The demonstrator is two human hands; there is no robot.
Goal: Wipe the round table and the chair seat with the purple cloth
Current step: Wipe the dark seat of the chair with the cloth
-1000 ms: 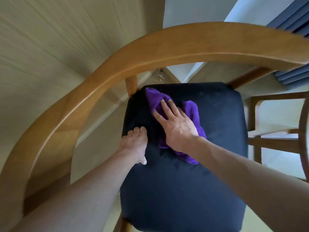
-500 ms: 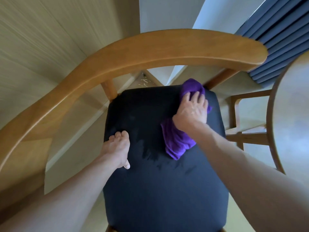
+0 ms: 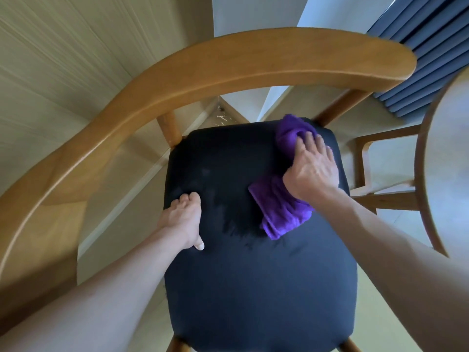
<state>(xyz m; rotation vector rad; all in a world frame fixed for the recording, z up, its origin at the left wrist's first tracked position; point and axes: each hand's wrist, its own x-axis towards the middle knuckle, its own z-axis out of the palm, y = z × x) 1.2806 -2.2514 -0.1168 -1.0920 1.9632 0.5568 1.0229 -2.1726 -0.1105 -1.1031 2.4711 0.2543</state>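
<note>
The black chair seat [image 3: 253, 288] fills the middle of the view. The purple cloth [image 3: 281, 212] lies bunched on its far right part. My right hand [image 3: 313, 171] presses flat on the cloth, fingers pointing to the seat's far right corner. My left hand [image 3: 184, 219] rests on the seat's left side, fingers curled under, holding nothing. Damp streaks show on the seat between my hands. The round table [image 3: 449, 158] shows only as a curved wooden edge at the right.
The chair's curved wooden backrest [image 3: 228, 72] arches over the far side of the seat. A second wooden chair frame [image 3: 375, 194] stands under the table at the right. Blue curtains [image 3: 426, 52] hang at the top right. Pale floor surrounds the chair.
My right hand has swept the purple cloth from the seat's far left to its far right corner. My left hand has stayed on the seat's left side.
</note>
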